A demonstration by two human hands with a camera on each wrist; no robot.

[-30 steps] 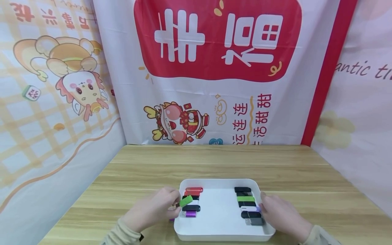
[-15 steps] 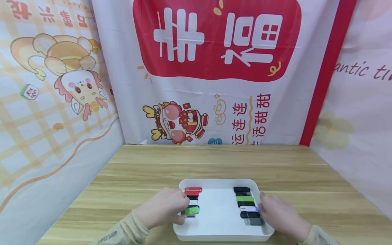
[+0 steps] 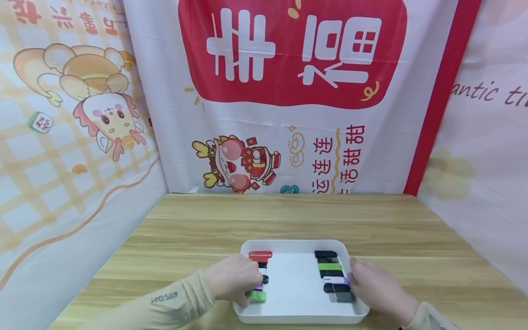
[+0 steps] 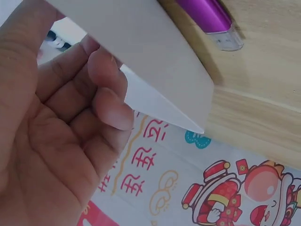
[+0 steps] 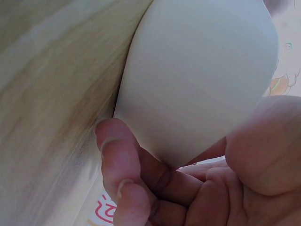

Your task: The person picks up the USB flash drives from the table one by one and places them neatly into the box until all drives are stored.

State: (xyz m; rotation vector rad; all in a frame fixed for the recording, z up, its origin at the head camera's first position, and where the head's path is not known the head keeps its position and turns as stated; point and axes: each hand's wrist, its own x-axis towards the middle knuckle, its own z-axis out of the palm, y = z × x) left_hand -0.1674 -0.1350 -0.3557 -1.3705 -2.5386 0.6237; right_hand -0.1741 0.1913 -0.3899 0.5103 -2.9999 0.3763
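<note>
A white tray (image 3: 303,319) stands on the table with a row of USB flash drives along each short side. My left hand (image 3: 234,278) reaches over the tray's left wall. It pinches the left end of a green USB flash drive (image 3: 258,297) low at the front of the left row; the fingertips are partly hidden. In the left wrist view, the tray wall (image 4: 141,52) hides what this hand (image 4: 61,122) holds. My right hand (image 3: 377,285) grips the tray's right wall, its fingers (image 5: 121,160) curled against the outside of that wall in the right wrist view.
A purple USB flash drive (image 4: 211,21) lies on the table outside the tray's left wall. The right row holds several drives, among them a green one (image 3: 330,266) and a grey one (image 3: 344,297). Printed cloth (image 3: 288,114) hangs behind the wooden table (image 3: 198,229).
My left hand has carried the green flash drive from above the left wall into the tray, then toward its front. My right hand keeps its hold on the tray.
</note>
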